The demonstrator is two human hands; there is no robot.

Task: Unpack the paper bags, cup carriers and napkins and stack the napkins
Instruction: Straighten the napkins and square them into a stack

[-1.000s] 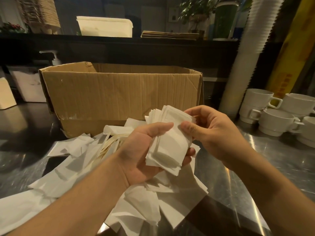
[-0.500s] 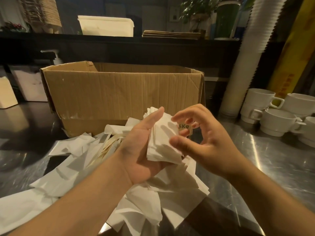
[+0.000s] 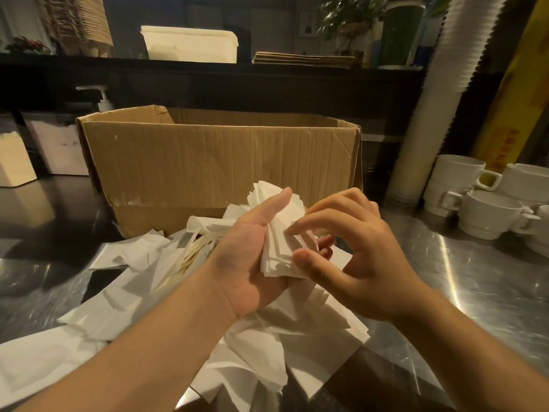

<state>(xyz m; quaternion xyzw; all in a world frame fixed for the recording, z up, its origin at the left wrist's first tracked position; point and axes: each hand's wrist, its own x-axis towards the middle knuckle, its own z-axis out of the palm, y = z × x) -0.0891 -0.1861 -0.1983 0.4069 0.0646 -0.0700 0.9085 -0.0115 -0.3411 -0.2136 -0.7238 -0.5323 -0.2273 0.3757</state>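
Note:
My left hand (image 3: pixel 252 260) holds a small stack of white folded napkins (image 3: pixel 280 248) upright, thumb pressed on its face. My right hand (image 3: pixel 353 251) hovers beside the stack with fingers spread; one fingertip and the thumb touch the stack's right edge. Below the hands, loose white napkins (image 3: pixel 261 349) lie scattered on the steel counter (image 3: pixel 475 292), mixed with some pale paper strips (image 3: pixel 190 257). An open brown cardboard box (image 3: pixel 219 162) stands just behind the pile; its inside is hidden.
White ceramic cups (image 3: pixel 487 209) are stacked at the right. A tall column of white cup lids (image 3: pixel 430 114) rises behind them beside a yellow roll (image 3: pixel 517 93). A pump bottle (image 3: pixel 102 99) and white containers (image 3: pixel 59 144) sit at the left.
My right hand let go of the napkin stack, opened its fingers and dropped lower beside it. My left hand kept the stack and turned it more upright.

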